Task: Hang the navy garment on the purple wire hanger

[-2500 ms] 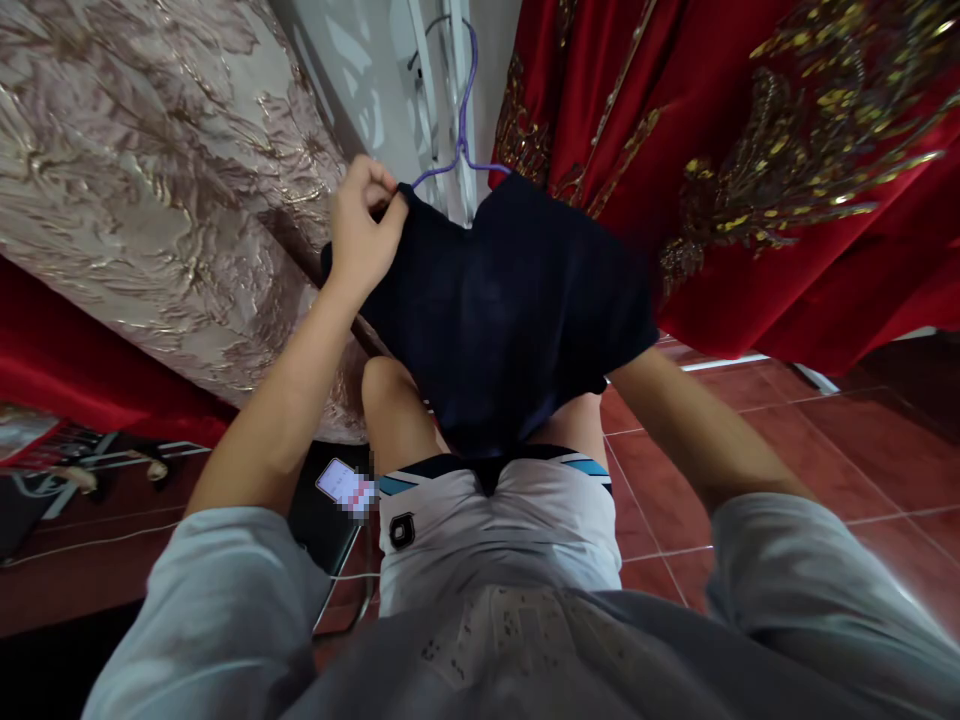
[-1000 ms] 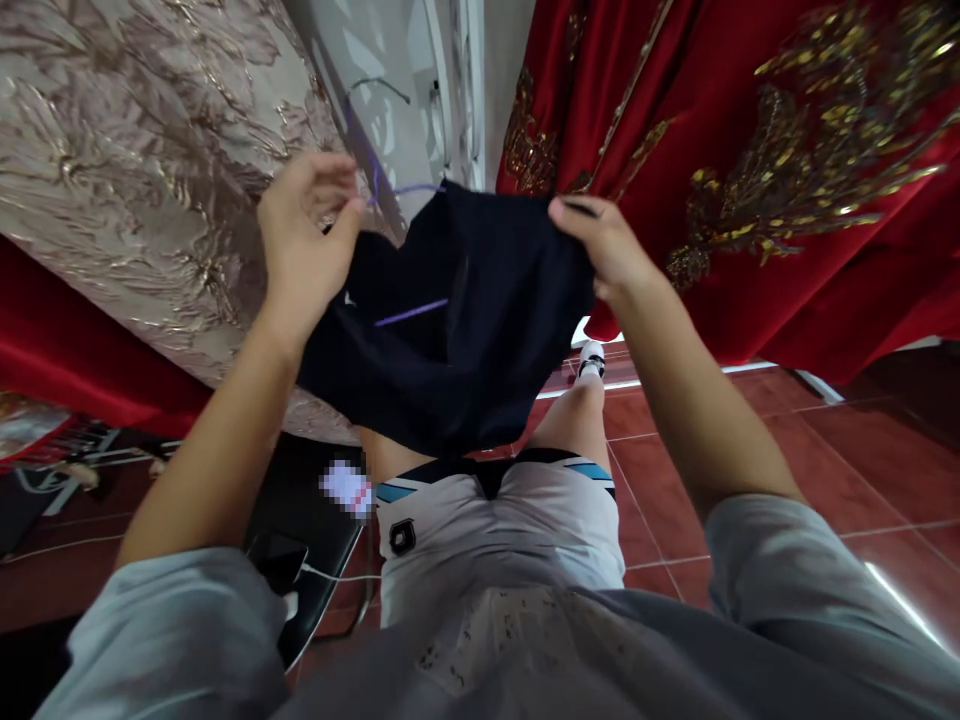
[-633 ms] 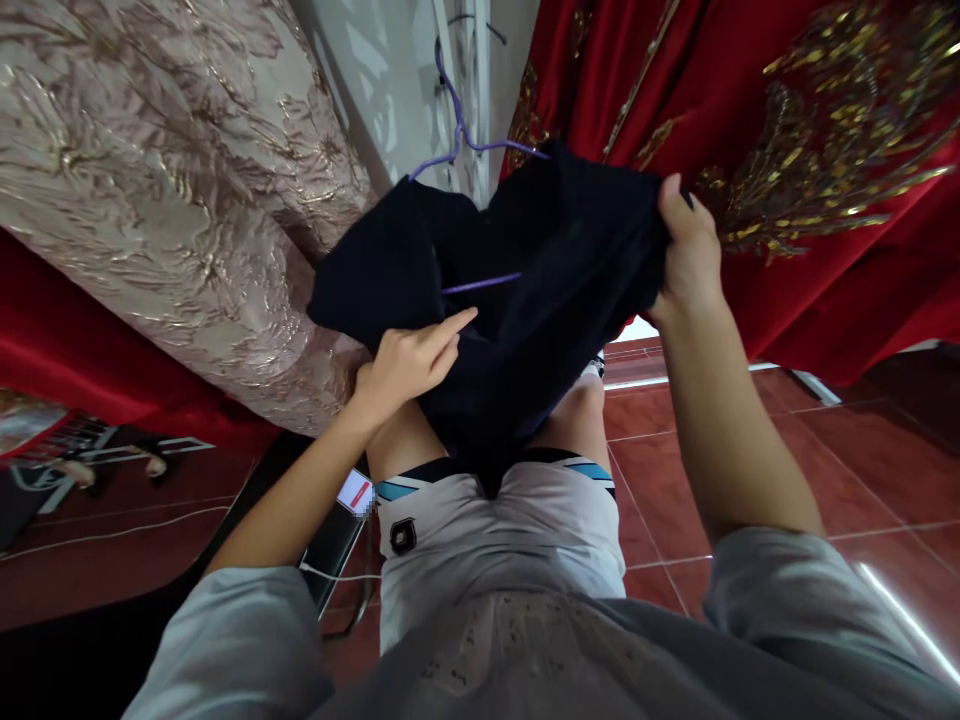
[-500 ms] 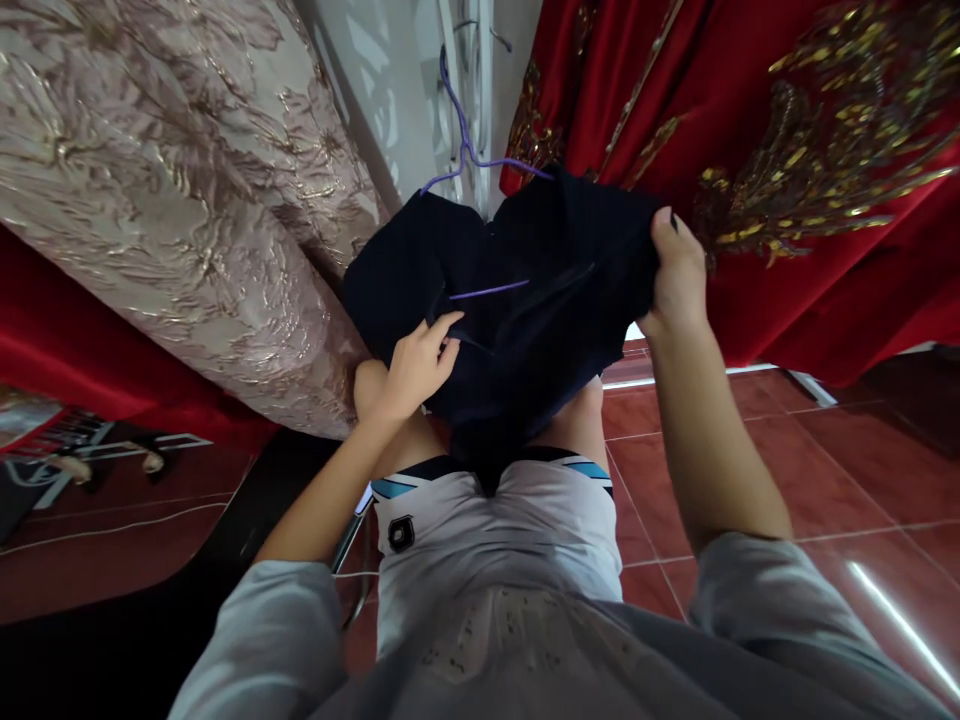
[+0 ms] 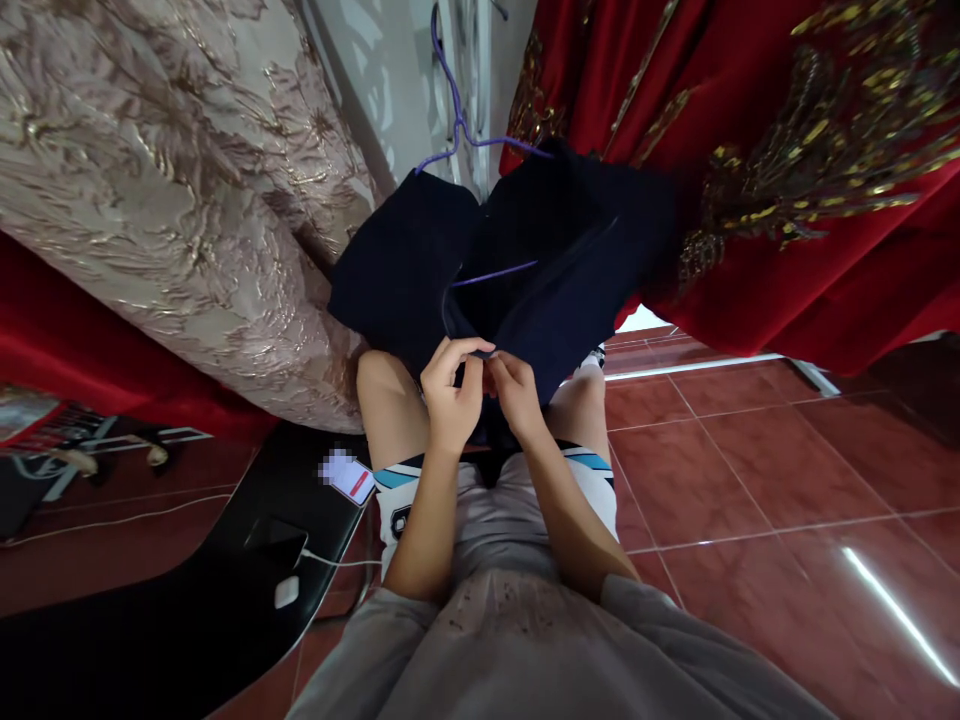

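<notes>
A dark navy garment (image 5: 397, 260) with short sleeves and an open front hangs on a purple hanger (image 5: 457, 115). The hanger's lower bar shows through the opening. At the bottom of that opening, my left hand (image 5: 454, 390) and my right hand (image 5: 516, 392) meet with fingertips almost touching. Both are closed in a pinch on the garment's front edges. Whether a button or other fastener lies between the fingers is hidden. The garment's lower part drapes between my knees.
A pale, gold-textured fabric (image 5: 187, 200) hangs at left, and a red dress with gold sequins (image 5: 825, 200) at right. On the black bench (image 5: 247, 490) lie a lit phone (image 5: 351, 478), a dark device and a white case (image 5: 286, 591). Red tiles (image 5: 750, 460) cover the floor.
My right hand has left the sleeve at the right and come in to the front opening. My left hand has moved slightly right and down beside it. The opening now gapes wider.
</notes>
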Motion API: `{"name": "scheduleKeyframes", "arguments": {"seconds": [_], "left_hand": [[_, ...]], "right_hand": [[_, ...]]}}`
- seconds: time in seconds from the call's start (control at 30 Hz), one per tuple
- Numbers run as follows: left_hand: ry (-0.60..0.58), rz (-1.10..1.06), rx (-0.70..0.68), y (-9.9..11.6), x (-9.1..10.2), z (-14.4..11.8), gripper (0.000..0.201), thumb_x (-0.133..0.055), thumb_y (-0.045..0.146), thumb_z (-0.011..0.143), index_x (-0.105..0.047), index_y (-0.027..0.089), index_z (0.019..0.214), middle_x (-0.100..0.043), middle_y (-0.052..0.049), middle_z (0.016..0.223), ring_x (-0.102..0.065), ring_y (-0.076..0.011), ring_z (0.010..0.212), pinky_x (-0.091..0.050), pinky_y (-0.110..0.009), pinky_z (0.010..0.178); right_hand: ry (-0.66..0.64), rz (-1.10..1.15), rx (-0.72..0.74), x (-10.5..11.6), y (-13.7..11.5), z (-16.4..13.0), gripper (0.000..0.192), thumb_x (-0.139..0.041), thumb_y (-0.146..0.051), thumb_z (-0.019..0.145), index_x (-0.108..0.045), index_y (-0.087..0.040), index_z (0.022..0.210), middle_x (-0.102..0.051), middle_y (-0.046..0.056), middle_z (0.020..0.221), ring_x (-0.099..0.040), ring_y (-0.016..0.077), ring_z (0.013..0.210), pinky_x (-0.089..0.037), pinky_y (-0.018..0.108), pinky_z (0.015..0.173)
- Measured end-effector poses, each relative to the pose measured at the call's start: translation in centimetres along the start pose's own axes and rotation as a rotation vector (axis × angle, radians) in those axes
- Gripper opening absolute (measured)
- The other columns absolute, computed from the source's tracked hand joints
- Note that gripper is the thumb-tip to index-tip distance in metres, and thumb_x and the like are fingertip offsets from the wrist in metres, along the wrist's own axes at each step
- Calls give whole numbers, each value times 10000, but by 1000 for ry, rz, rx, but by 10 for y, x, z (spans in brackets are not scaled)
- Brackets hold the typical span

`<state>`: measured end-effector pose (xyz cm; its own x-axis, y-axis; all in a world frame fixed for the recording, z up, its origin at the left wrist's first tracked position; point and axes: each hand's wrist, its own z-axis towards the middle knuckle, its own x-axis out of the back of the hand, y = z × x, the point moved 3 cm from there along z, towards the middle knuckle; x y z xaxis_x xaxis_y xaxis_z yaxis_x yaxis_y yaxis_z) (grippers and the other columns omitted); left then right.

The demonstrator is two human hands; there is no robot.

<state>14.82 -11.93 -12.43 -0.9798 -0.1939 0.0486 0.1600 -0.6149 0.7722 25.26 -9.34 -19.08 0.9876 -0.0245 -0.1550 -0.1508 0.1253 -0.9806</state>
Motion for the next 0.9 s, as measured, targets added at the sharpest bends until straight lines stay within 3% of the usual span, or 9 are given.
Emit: {"name": "scheduleKeyframes", "arguments": {"seconds": [0.1, 0.2, 0.3, 0.4, 0.53, 0.63, 0.73, 0.83, 0.9], "left_hand": [[88, -113, 54, -10, 1, -5, 217, -608, 188, 985, -692, 249, 1176, -693, -55, 985, -695, -175, 892, -587, -300, 850], [121, -222, 145, -39, 2, -12, 496, -669, 202, 909, -495, 289, 1365, -671, -38, 1040, -706, -164, 907, -590, -316, 908], [-43, -157, 268, -69, -1, -20, 340, -739, 232, 815, -561, 228, 1105, -662, -23, 925, -701, -163, 879, -587, -292, 876], [-125, -82, 317, -82, -5, -26, 133, -685, 244, 864, -562, 197, 844, -615, -1, 748, -662, -145, 753, -570, -268, 793], [-42, 6, 311, -89, -16, -24, 58, -624, 196, 892, -577, 195, 858, -609, 8, 770, -633, -128, 745, -532, -243, 778], [-37, 65, 315, -95, -27, -18, 84, -629, 156, 885, -566, 193, 842, -590, 13, 740, -613, -128, 712, -512, -239, 734], [-148, 61, 300, -86, -33, -7, 99, -653, 110, 862, -595, 183, 828, -635, -4, 758, -649, -137, 724, -529, -251, 745], [-271, 3, 215, -52, -27, 21, 182, -689, 70, 835, -673, 190, 970, -715, -30, 884, -712, -157, 820, -563, -268, 814], [-193, -59, 56, -22, -15, 53, 350, -683, 96, 889, -643, 233, 1209, -716, -36, 984, -723, -168, 902, -574, -291, 872]], "right_hand": [[34, -20, -26, 4, -1, 3, 491, -598, -725, 834, -596, -253, 697, -551, 15, 579, -506, 176, 530, -419, 367, 532], [2, -80, -56, 12, 1, 0, 537, -592, -784, 785, -587, -265, 649, -519, 9, 521, -473, 170, 506, -398, 367, 521], [-67, -102, -59, 16, 3, -4, 521, -617, -749, 811, -614, -262, 625, -553, 9, 521, -454, 156, 493, -396, 355, 514], [-149, -117, -48, 15, -8, 3, 478, -656, -645, 858, -634, -236, 612, -570, 7, 507, -442, 133, 465, -396, 327, 505], [-159, -127, 44, 7, -70, 41, 359, -650, -479, 918, -688, -193, 705, -567, -14, 511, -476, 104, 472, -401, 270, 526], [-49, -145, 314, 0, -138, 72, 359, -574, -389, 1008, -688, -172, 746, -559, -10, 531, -513, 99, 491, -413, 244, 547], [-20, -121, 406, -5, -175, 83, 366, -571, -345, 1039, -661, -159, 737, -547, -20, 519, -445, 73, 428, -361, 222, 492], [-35, -99, 346, -4, -176, 77, 396, -539, -369, 1066, -643, -155, 750, -537, -34, 505, -362, 47, 383, -261, 201, 426], [-94, -107, 321, -3, -171, 72, 390, -575, -388, 1049, -630, -160, 737, -530, -38, 505, -377, 42, 388, -267, 189, 422]]}}
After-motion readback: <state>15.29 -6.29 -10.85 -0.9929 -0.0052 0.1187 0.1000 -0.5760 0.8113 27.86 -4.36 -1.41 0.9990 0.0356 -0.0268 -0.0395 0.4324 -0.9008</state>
